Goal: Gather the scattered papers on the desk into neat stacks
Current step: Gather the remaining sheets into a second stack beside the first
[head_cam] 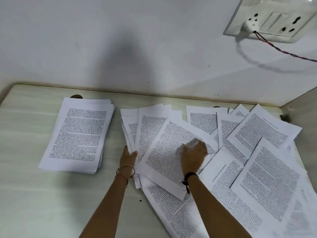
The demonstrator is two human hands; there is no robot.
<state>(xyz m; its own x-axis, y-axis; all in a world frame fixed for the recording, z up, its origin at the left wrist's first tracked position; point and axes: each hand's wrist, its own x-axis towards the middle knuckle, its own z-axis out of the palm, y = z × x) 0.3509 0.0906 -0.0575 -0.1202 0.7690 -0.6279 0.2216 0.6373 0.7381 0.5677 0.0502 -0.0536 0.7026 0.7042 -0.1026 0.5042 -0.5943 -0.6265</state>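
A neat stack of printed pages (78,134) lies on the pale desk (25,186) at the left. To its right a fanned pile of sheets (147,127) spreads out, and many loose printed papers (257,160) overlap across the right half of the desk. My left hand (128,156) grips the left edge of the fanned pile, thumb on top. My right hand (194,154) rests on the slanted top sheet (168,148) in the middle; its fingers are blurred by motion.
A white wall rises right behind the desk. A switch and socket board (274,16) with a plugged-in red and black wire (283,49) sits at the upper right. A side panel (301,109) closes the desk's right end.
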